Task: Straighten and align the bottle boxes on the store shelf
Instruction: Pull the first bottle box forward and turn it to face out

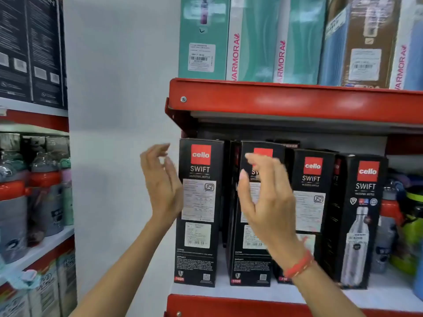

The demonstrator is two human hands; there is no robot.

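Open hands point(161, 184) near, perhaps touching, boxes point(198, 211).

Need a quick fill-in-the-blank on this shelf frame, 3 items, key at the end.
1. The black boxes carry the brand word cello on a ____ square.
2. The right hand, open, is raised in front of the ____ black box from the left.
3. The wrist of that hand wears a ____ thread band.
The left hand is open too, beside the leftmost box.

Missing words: red; second; red
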